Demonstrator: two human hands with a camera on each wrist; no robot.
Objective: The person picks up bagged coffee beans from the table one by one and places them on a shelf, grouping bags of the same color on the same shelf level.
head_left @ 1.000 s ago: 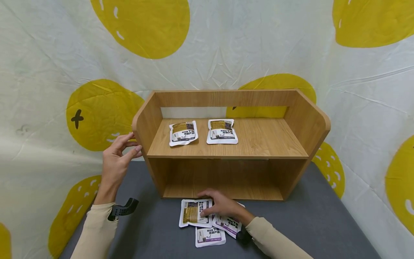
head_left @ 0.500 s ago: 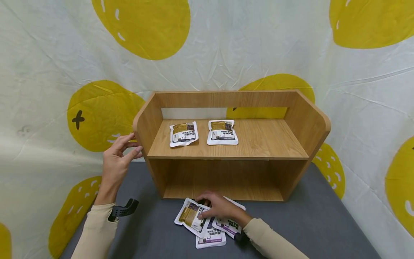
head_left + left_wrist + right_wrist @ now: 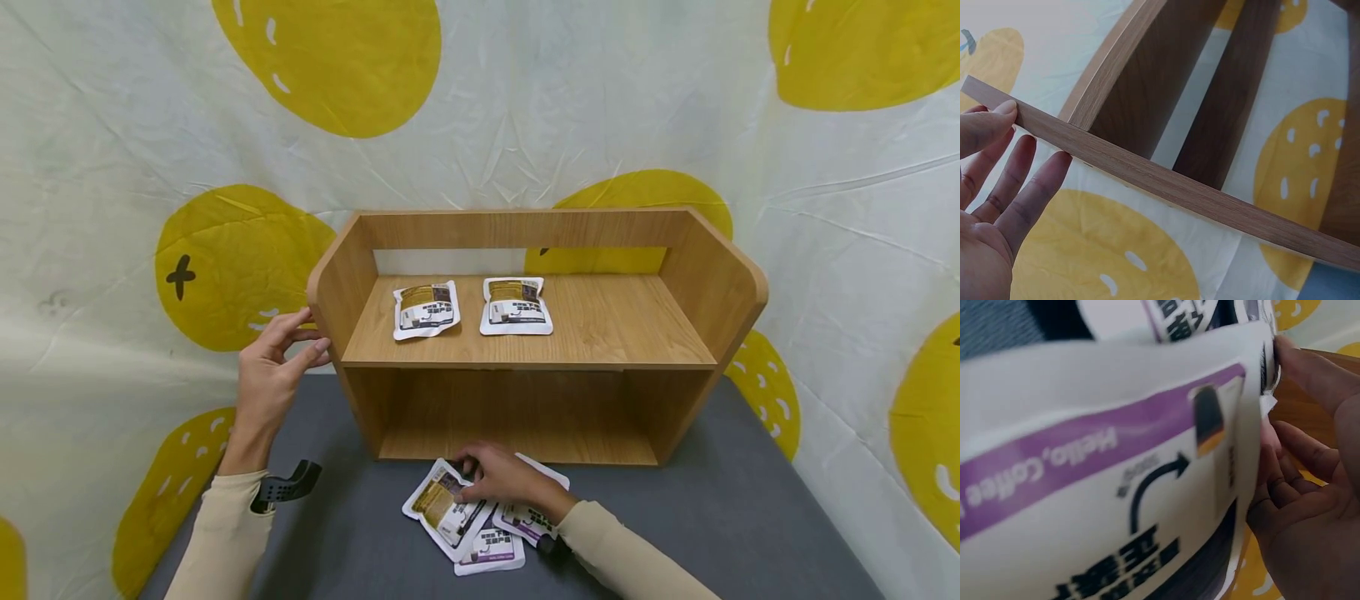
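Observation:
My right hand [image 3: 504,480] pinches a white, gold-labelled coffee pouch [image 3: 432,502] near its edge, thumb on the printed face. Under and beside it lie purple-striped pouches, one in front [image 3: 492,552] and one [image 3: 528,522] partly hidden by the hand. The right wrist view shows a near pouch [image 3: 1166,444] reading "Hello, Coffee", with the fingers [image 3: 1288,487] beyond it. My left hand [image 3: 272,375] touches the left side panel of the wooden shelf unit [image 3: 615,321]; in the left wrist view the thumb lies on the panel's edge [image 3: 1122,159], fingertips against its outer face.
Two gold-labelled pouches, a left one [image 3: 427,312] and a right one [image 3: 516,308], lie on the upper board. Below is an open compartment [image 3: 517,417]. The unit stands on a dark grey table [image 3: 750,517] before a patterned cloth [image 3: 480,100].
The right hand has shifted slightly left. Its gold-labelled pouch has turned from square to slanted, with one corner now pointing left. The left hand and shelf unit have stayed put.

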